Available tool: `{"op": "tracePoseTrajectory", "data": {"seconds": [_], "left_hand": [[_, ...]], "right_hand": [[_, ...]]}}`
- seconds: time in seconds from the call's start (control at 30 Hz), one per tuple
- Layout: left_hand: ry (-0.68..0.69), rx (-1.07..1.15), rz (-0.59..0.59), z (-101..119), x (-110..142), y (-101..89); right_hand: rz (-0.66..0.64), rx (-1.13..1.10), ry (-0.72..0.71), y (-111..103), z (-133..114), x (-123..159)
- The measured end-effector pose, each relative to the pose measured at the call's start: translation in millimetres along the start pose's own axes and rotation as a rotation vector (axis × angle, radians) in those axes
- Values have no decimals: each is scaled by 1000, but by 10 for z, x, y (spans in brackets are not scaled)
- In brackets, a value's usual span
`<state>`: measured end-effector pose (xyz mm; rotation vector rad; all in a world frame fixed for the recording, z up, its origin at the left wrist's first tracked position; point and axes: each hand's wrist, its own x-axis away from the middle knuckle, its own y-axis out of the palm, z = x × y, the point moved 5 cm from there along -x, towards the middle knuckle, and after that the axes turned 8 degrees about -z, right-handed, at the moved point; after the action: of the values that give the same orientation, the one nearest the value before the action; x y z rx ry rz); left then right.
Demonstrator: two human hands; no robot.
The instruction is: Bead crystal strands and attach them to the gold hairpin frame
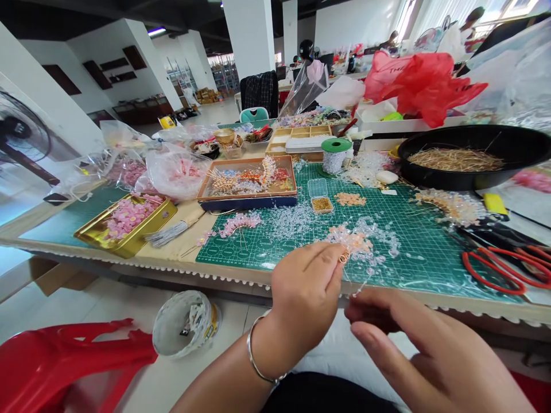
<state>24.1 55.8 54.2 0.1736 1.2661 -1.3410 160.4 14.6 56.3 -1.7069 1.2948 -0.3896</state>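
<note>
My left hand [305,292], with a silver bangle [253,350] on its wrist, pinches a small gold wire loop [343,258] between finger and thumb. A thin beaded wire [356,285] runs down from the loop to my right hand [413,344], whose fingertips close on its lower end. Just behind them, a spray of pale peach beads [350,240] lies on the green cutting mat [426,269], among loose clear beads [374,232]. Both hands are above the table's front edge.
A wooden box of beads and wire [245,183] and a gold tin of pink flowers [124,226] stand left. Red-handled scissors [495,269] lie right, below a black basin of gold wire [469,155]. A white tub [186,324] and red stool [73,367] stand on the floor.
</note>
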Motion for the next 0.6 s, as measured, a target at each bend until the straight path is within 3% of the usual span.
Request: {"op": "tracePoseTrajectory", "data": {"seconds": [0.17, 0.3, 0.4, 0.6], "left_hand": [[65, -94, -8, 34, 22, -23], [97, -129, 23, 40, 26, -58], [116, -127, 37, 38, 35, -70], [151, -128, 40, 25, 90, -86]], "right_hand": [[-48, -271, 211, 118, 88, -95], [-60, -635, 335, 243, 236, -32], [-5, -961, 360, 297, 337, 25], [-114, -1435, 350, 362, 268, 16]]}}
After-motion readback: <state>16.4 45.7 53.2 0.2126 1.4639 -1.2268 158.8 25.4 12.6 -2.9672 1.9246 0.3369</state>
